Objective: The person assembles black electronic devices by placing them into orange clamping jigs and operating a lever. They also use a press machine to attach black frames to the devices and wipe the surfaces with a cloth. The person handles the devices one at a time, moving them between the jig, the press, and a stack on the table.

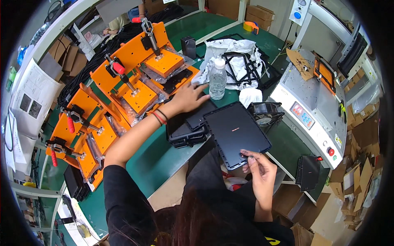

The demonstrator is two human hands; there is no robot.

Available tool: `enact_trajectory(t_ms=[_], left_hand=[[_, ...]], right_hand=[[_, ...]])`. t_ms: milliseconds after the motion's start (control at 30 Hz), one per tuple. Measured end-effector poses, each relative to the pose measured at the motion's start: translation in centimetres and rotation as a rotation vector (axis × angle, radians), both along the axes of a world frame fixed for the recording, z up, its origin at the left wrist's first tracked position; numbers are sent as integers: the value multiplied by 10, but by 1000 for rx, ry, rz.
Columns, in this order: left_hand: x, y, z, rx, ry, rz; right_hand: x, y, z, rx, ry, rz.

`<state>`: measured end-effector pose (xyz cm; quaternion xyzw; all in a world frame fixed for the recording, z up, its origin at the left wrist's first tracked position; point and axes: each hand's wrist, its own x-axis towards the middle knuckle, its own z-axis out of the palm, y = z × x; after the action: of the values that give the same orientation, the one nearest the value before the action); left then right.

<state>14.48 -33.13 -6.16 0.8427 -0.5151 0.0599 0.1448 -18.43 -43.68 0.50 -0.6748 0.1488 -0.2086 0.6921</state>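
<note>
My left hand point(189, 97) reaches forward and rests flat on a black plastic part point(200, 115) on top of a stack of black trays point(184, 133). My right hand point(259, 169) pinches the near edge of a large black rectangular panel point(236, 132) that lies on the green table point(156, 164). Red and black bands sit on my left wrist. The panel's near corner hangs past the table edge.
Several orange clamp fixtures point(131, 74) with red-handled toggle clamps line the left. A clear water bottle point(217, 80) stands behind the stack, next to white wrapping and black frames point(242, 61). A white machine point(316, 106) with buttons stands at right. Cardboard boxes lie around.
</note>
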Motion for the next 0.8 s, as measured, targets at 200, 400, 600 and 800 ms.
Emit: enact_trajectory(t_ms=[200, 400, 600, 800], left_hand=[[-4, 10, -1, 113, 62, -48], [-7, 26, -1, 6, 100, -178], [-18, 28, -7, -46, 48, -126], [19, 16, 0, -243, -88, 0]], right_hand=[[-8, -5, -6, 8, -13, -42], [-5, -9, -14, 31, 6, -31], [-5, -13, -18, 64, 18, -37], [-4, -15, -16, 76, 25, -20]])
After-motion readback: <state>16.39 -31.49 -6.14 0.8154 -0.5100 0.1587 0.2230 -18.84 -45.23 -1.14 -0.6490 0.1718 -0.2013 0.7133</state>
